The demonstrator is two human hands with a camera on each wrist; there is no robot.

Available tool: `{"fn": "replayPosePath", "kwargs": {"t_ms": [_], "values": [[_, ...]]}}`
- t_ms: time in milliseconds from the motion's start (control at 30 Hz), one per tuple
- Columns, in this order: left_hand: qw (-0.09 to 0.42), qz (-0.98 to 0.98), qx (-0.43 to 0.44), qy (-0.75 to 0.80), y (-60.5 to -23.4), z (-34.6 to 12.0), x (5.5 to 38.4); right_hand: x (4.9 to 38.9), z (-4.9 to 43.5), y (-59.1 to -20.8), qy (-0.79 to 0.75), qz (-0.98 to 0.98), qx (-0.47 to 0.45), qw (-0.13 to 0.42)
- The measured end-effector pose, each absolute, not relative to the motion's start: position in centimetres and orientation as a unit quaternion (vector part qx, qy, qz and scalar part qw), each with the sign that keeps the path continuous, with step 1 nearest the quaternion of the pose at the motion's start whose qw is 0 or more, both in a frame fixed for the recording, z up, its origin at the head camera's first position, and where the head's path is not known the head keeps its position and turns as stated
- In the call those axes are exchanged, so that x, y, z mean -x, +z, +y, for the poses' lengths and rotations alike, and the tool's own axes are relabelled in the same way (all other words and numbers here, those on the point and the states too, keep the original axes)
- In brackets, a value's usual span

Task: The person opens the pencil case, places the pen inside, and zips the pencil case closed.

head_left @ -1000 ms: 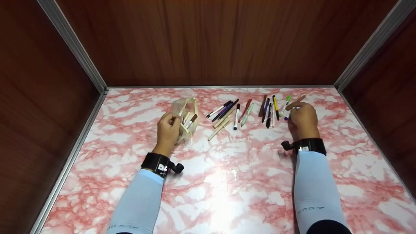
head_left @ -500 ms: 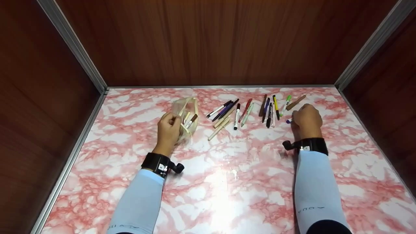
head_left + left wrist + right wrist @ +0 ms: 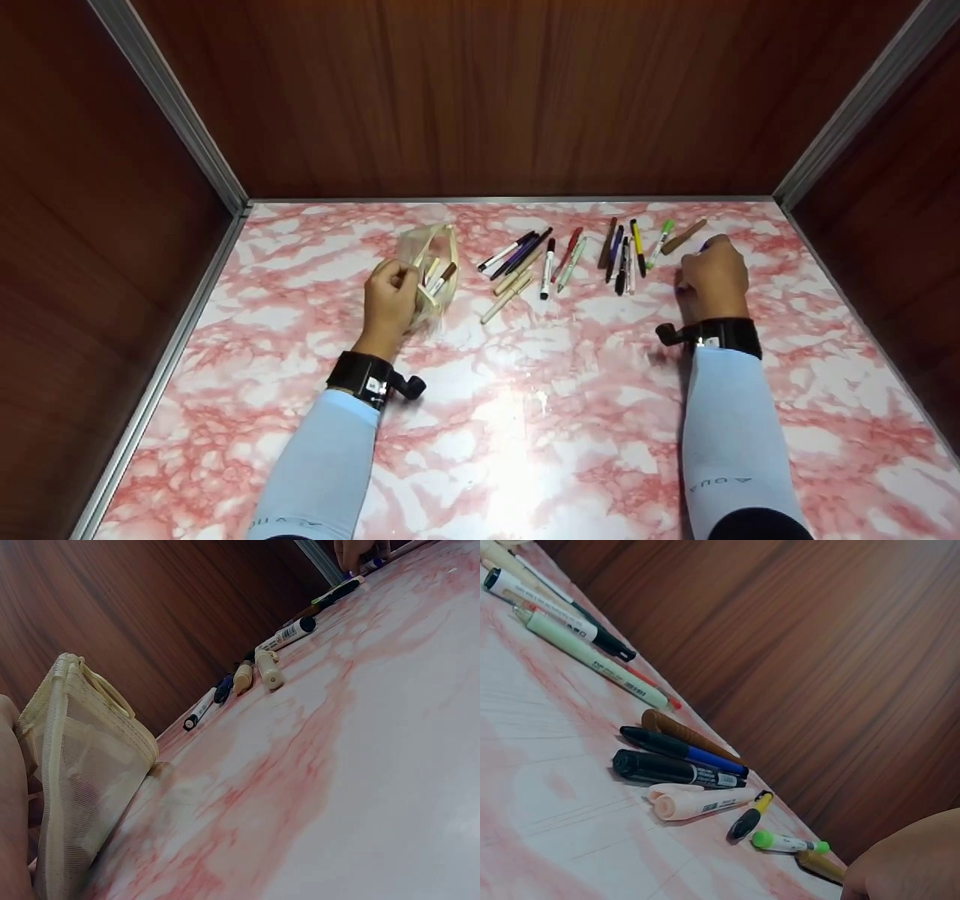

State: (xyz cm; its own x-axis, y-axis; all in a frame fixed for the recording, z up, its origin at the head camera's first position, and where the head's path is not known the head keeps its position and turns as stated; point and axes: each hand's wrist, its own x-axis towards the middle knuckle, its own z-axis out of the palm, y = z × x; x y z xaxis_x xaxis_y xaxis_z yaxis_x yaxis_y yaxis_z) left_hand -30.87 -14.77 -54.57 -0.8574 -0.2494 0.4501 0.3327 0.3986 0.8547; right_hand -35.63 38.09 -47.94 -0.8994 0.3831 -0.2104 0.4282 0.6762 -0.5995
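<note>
My left hand (image 3: pixel 388 304) grips the edge of a cream mesh pouch (image 3: pixel 414 241), which stands open on the table. Inside the pouch lie a marker with a brown cap (image 3: pixel 448 272) and some light pens. At the right, my right hand (image 3: pixel 716 277) pinches a marker with purple ends (image 3: pixel 373 565), mostly hidden by the fingers. Beside that hand lie a brown pen (image 3: pixel 684 237) and a green-capped white marker (image 3: pixel 659 244). The right wrist view catches only part of the right hand (image 3: pixel 904 862) in its lower corner.
Between the hands lie several loose pens, among them a black-capped white marker (image 3: pixel 547 270), a pale green pen (image 3: pixel 572 265), a yellow pen (image 3: pixel 637 247) and a beige pen (image 3: pixel 506 301). Wooden panels (image 3: pixel 480 97) enclose the marbled table (image 3: pixel 465 435).
My right hand has moved slightly right, away from the brown pen, and has taken hold of the purple-ended marker. My left hand and the pouch have stayed put.
</note>
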Motion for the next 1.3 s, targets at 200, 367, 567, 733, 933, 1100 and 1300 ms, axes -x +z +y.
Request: {"fn": "replayPosePath", "kwargs": {"t_ms": [200, 367, 567, 733, 933, 1100, 1300], "values": [[0.258, -0.787, 0.024, -0.56, -54.5, -14.8, 30.8, 35.4, 37.3, -46.4, -0.381, 0.906, -0.185, -0.03], [0.254, -0.788, 0.022, -0.561, -54.5, -14.8, 30.8, 35.9, 36.0, -44.9, -0.387, 0.906, -0.152, -0.082], [0.259, -0.791, 0.024, -0.554, -54.6, -14.9, 31.0, 36.4, 33.6, -43.7, -0.485, 0.862, -0.109, -0.103], [0.259, -0.789, 0.028, -0.556, -54.7, -14.9, 31.1, 36.2, 31.0, -43.3, -0.544, 0.829, -0.075, -0.102], [0.248, -0.785, 0.017, -0.568, -54.9, -14.8, 31.0, 36.0, 27.1, -43.4, -0.601, 0.794, -0.034, -0.085], [0.242, -0.782, 0.011, -0.574, -54.9, -14.7, 30.9, 35.7, 23.7, -44.1, -0.636, 0.768, 0.008, -0.08], [0.253, -0.783, 0.017, -0.568, -54.7, -14.8, 30.9, 35.9, 19.6, -45.4, -0.652, 0.749, 0.061, -0.097]]}}
